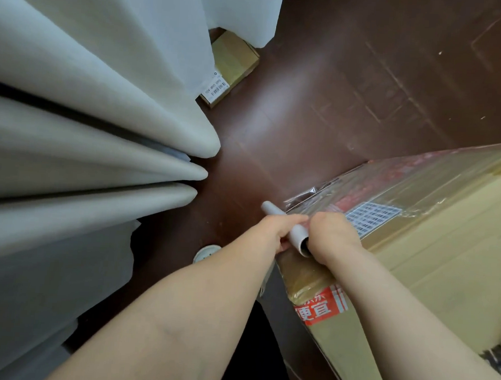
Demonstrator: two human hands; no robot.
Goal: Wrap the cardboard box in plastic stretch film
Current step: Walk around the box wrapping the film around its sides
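A large cardboard box with red print and a barcode label fills the lower right of the head view. Clear stretch film lies wrinkled over its far end and top. A grey cardboard film roll tube lies across the box's near left corner. My left hand grips the tube from the left. My right hand is curled around the tube's near end, its fingers hidden from view.
Pale curtains hang along the left. A small cardboard box with a label sits under them at the back. A round white object lies on the dark brown floor near my left forearm.
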